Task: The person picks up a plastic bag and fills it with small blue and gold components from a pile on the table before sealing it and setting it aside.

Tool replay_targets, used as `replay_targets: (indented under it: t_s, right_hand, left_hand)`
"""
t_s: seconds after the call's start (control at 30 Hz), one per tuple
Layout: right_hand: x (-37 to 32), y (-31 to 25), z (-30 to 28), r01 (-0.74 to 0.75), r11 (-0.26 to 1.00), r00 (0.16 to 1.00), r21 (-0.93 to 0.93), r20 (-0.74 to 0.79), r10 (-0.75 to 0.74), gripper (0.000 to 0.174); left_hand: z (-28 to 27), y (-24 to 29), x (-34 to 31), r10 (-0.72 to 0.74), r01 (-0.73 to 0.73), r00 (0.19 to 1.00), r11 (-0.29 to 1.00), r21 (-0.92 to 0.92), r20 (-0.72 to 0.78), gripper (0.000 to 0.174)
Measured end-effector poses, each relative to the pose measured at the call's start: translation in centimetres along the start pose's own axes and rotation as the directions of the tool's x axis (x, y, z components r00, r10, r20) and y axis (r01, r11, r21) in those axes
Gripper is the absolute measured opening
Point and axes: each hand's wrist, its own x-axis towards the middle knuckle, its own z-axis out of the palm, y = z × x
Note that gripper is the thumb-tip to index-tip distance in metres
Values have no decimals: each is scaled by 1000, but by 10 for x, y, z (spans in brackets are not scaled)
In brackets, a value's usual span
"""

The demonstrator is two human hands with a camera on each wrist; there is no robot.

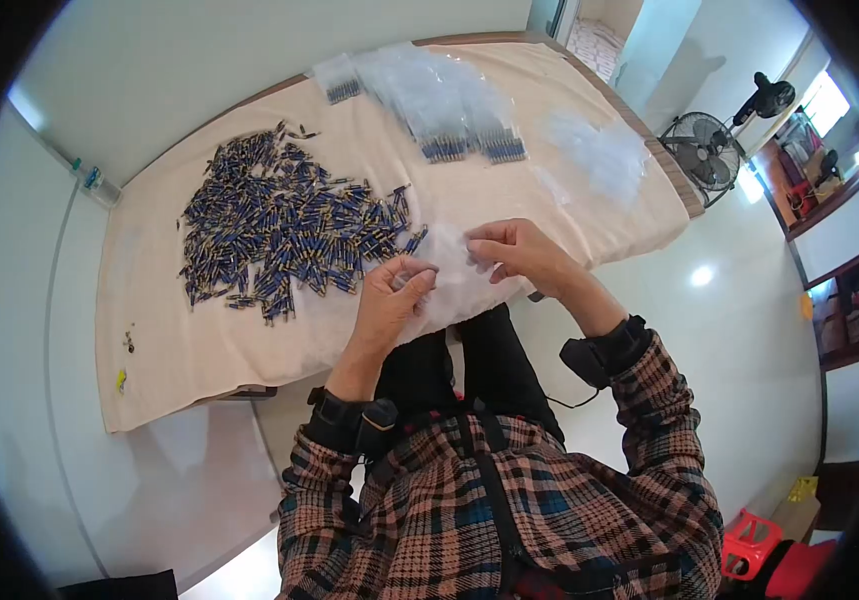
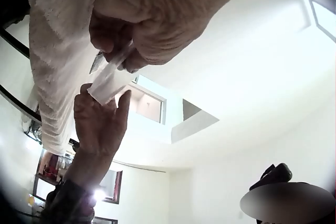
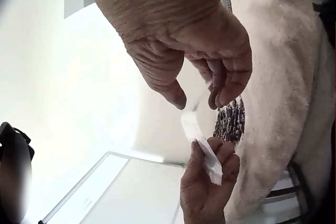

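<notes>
In the head view my left hand [image 1: 385, 302] pinches a small clear plastic bag [image 2: 111, 81] between thumb and fingers, over the front part of the table. The bag points towards my right hand [image 1: 527, 258], which hovers just to its right. In the right wrist view the thumb [image 3: 176, 96] and fingers of that hand stand apart, with the bag's far end [image 3: 191, 121] right by the gap. A large spread of small blue pieces with gold ends [image 1: 294, 215] lies beside my left hand.
Filled clear bags [image 1: 419, 90], with rows of the blue pieces in their ends, lie at the table's back. Flat clear bags [image 1: 599, 155] are piled at the right. A cream cloth [image 1: 189, 345] covers the table. A fan [image 1: 704, 155] stands beyond the right edge.
</notes>
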Motion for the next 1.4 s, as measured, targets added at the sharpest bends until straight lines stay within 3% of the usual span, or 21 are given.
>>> replay_targets:
  t_s: [0.13,0.33,0.4,0.43,0.5,0.6,0.7,0.87,0.93,0.97,1.03,1.07,1.17,1.23,1.3,1.33,1.4]
  right_hand:
    - [8,12,-6,25,1000,1000,-1,9,-25,33]
    - [10,4,-4,109,973,992,-204,-39,-119,31]
    - [8,6,7,199,961,974,192,-150,-171,29]
    - [7,7,12,251,891,961,379,-208,-182,28]
    - [3,20,22,253,855,964,453,-189,-186,26]
    - [-4,35,37,241,771,970,590,-152,-188,25]
    - [-8,37,54,341,899,940,276,-129,-317,22]
    - [-1,37,51,308,920,947,243,-168,-273,19]
    - [1,35,46,339,929,928,150,-218,-303,16]
    - [1,34,44,349,931,917,103,-242,-317,16]
    - [0,32,37,362,931,908,46,-242,-341,17]
    - [0,29,33,373,928,900,-14,-237,-366,19]
    - [-4,17,31,383,921,897,-74,-210,-389,25]
    - [-5,10,32,370,926,910,-78,-168,-378,33]
    - [-1,13,35,374,924,908,-84,-168,-383,32]
    - [1,16,37,373,923,908,-93,-169,-384,31]
    - [2,16,41,376,921,907,-98,-167,-388,30]
  left_hand:
    - [1,8,-3,-46,44,998,998,-44,-52,17]
    - [-6,10,-3,-183,173,974,982,77,137,14]
    - [-4,11,-2,-189,172,966,979,108,175,14]
    - [-1,8,-2,-119,124,987,992,-40,110,14]
    - [6,4,-2,-3,-12,999,948,-317,-48,14]
    - [18,2,1,63,-95,993,932,-349,-100,12]
    - [29,-3,0,81,-121,988,938,-324,-135,10]
    - [35,-8,-3,25,-60,988,971,-230,-155,9]
    - [36,-3,-5,-3,-31,988,975,-222,-154,10]
    - [35,-1,-8,38,-85,970,979,-188,-239,14]
    - [36,7,-10,129,-185,909,977,-107,-396,23]
    - [34,9,-10,131,-186,910,977,-105,-393,23]
    - [27,13,-9,446,-445,675,881,157,-588,32]
    - [28,16,-10,504,-436,690,862,258,-520,30]
    - [30,23,-12,585,-418,721,794,442,-370,28]
    - [36,25,-14,587,-416,720,791,448,-369,28]
    - [53,29,-16,484,-317,842,801,507,-238,24]
